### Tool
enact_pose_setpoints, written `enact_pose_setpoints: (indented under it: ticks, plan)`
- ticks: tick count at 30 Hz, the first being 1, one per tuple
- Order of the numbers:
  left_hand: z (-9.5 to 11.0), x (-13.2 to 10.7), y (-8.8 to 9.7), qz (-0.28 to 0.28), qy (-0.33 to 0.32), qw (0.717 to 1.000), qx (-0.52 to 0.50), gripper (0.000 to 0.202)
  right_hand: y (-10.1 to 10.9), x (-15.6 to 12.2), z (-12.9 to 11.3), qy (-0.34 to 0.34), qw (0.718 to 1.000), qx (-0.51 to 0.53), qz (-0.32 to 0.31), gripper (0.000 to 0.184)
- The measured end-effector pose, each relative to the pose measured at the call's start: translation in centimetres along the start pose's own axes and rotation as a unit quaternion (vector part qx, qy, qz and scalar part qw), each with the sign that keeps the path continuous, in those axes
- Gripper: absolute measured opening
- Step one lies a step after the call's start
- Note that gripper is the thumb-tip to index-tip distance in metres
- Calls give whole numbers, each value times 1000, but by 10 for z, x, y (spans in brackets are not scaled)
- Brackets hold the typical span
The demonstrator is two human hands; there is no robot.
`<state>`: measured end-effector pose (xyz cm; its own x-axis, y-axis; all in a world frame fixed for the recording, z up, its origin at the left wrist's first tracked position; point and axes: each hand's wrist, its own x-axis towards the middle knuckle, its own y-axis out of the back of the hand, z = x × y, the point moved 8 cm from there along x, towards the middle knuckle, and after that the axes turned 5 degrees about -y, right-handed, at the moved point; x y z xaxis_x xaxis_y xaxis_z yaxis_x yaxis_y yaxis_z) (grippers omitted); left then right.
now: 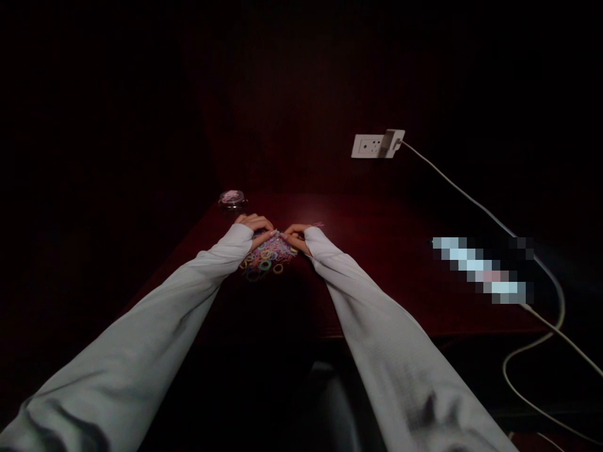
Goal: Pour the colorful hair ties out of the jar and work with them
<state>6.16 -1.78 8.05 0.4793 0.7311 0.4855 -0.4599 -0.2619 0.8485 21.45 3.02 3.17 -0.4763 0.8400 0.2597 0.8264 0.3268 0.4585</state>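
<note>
A heap of small coloured elastic rings point(266, 256) lies on a dark red table point(377, 263). My left hand point(257, 227) rests at the heap's left upper edge with its fingers curled onto the rings. My right hand point(296, 237) sits at the heap's right side, fingers bent and pinched at the rings near a thin pink piece. The fingertips of both hands meet over the top of the heap. Both arms wear long pale grey sleeves. What exactly each hand pinches is too small to see.
A small clear jar point(232, 199) stands behind my left hand. A white wall socket point(368, 145) holds a charger point(392, 142), whose white cable point(471, 201) runs down the right side. A blurred-out object point(485, 270) lies on the table's right part. The surroundings are dark.
</note>
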Motion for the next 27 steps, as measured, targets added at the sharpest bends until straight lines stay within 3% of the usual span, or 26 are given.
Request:
enact_pose_setpoints:
  ticks: [6,9,13,16,21,27]
  plan:
    - [-1,-1,2,14,5,1000,0,31,11,2,-2,3,999,-2,35,54]
    - [-12,0,0,28,19,999,-3,31,41,0,-2,1,994,-29,110,51]
    - [-30,1,-6,31,28,999,-9,33,95,-13,13,-66,964,-83,245,46]
    - [-36,1,-9,30,31,999,-8,34,116,-23,22,-127,944,-133,275,42]
    - [-32,0,-6,34,27,999,-9,34,114,-30,19,-206,916,-237,250,29]
    - [-32,0,-8,29,29,999,-5,34,99,-28,14,-205,914,-290,194,29]
